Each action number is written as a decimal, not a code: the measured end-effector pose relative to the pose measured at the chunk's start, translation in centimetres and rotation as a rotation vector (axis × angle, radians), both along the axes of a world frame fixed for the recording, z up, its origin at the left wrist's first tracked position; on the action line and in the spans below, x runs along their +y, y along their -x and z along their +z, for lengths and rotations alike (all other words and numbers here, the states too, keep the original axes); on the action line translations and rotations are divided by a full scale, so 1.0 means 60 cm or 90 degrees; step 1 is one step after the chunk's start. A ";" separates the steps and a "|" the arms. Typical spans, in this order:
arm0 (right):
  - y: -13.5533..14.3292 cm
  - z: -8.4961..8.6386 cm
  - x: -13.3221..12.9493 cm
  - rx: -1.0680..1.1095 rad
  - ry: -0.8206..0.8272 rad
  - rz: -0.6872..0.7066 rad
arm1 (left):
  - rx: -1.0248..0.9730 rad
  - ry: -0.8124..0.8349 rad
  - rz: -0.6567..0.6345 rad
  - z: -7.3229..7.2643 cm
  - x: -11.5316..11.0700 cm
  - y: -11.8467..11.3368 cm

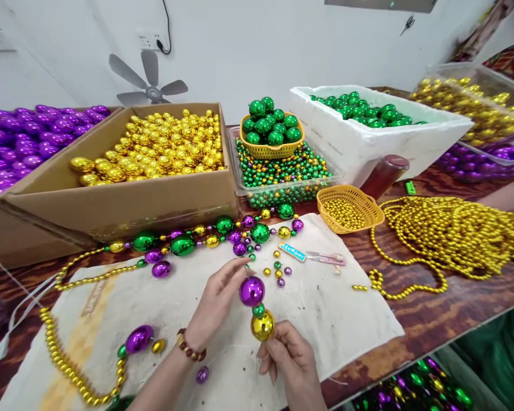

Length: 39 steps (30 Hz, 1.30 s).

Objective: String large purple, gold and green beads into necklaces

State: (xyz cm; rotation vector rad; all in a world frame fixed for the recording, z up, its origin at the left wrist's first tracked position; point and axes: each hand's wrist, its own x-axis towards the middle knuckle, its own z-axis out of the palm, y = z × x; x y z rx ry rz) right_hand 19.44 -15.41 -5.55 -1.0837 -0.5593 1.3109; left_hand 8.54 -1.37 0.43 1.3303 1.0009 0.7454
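My left hand [223, 297], with a beaded bracelet on its wrist, is beside a large purple bead [252, 291], its fingers bent toward the bead's top; what its fingertips pinch is too small to make out. My right hand [288, 354] pinches just under a large gold bead [262, 325]. A small green bead [258, 310] sits between the purple and gold ones, all in one row. Above my hands lies a strung necklace of green, purple and gold beads [183, 245]. Small loose beads [278, 274] and pink-handled scissors [325, 258] rest on the white cloth [346, 319].
Behind stand a cardboard box of gold beads [124, 200], a clear tub [282, 188] under a green-bead basket [272, 151], and a white foam box [368, 142]. A yellow basket [372, 214] and gold bead strands [454, 234] lie right. Another person's arm shows at right.
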 end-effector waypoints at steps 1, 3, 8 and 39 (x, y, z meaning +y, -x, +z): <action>-0.005 -0.002 -0.003 -0.001 -0.009 0.001 | 0.057 -0.081 -0.041 -0.007 0.005 -0.011; -0.014 -0.007 -0.011 -0.013 -0.021 0.007 | 0.154 -0.253 -0.147 -0.021 0.007 -0.034; -0.029 -0.020 -0.028 -0.037 -0.005 0.001 | 0.337 -0.502 -0.251 -0.036 -0.003 -0.080; -0.025 -0.033 -0.024 0.017 0.005 -0.043 | 0.545 -0.474 -0.083 -0.027 0.065 -0.112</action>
